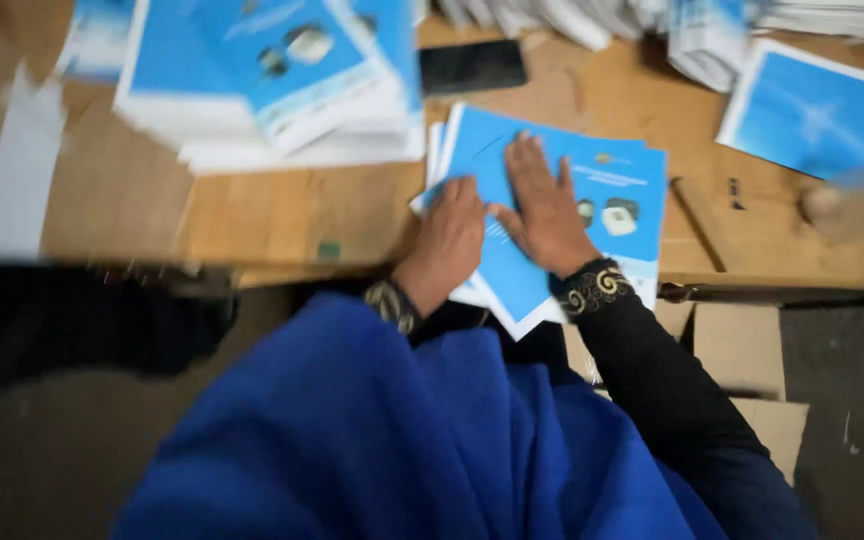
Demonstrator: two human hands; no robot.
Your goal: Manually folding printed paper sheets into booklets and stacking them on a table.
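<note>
A small stack of blue and white printed sheets (592, 185) lies on the wooden table (282, 210) near its front edge, overhanging it slightly. My left hand (449, 240) rests on the stack's left side with its fingers curled over the sheets' edge. My right hand (544, 205) lies flat on the top sheet, fingers spread, palm down. Both wrists show black sleeves with gold embroidered cuffs. The picture is blurred by motion.
A taller pile of the same blue sheets (272, 80) sits at the back left. A black phone (472, 67) lies behind the stack. Another blue sheet (814, 110) and white bundles (712, 25) are at the back right. Blue cloth (402, 430) covers my lap; cardboard (742, 350) lies below the table.
</note>
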